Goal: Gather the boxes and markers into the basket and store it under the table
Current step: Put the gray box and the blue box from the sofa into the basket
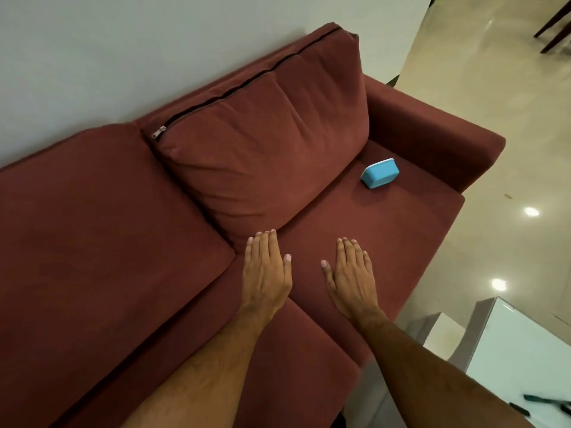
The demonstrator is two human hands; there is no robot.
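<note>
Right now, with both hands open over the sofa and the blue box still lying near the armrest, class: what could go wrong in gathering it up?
1. The blue box lies tilted on the soft sofa seat; a one-handed grab by the right hand might push it towards the armrest.
2. No basket is in view, so the box may have to be carried some way and could be dropped on the hard floor.
3. The left hand is farther from the box, so reaching with it means a longer stretch.

The room was lit dimly and warmly from overhead, as was shown by two bright glare spots reflected on the glossy floor (509,186). Lines were bent by wide-angle distortion toward the edges. The lower right corner was softened by blur.
</note>
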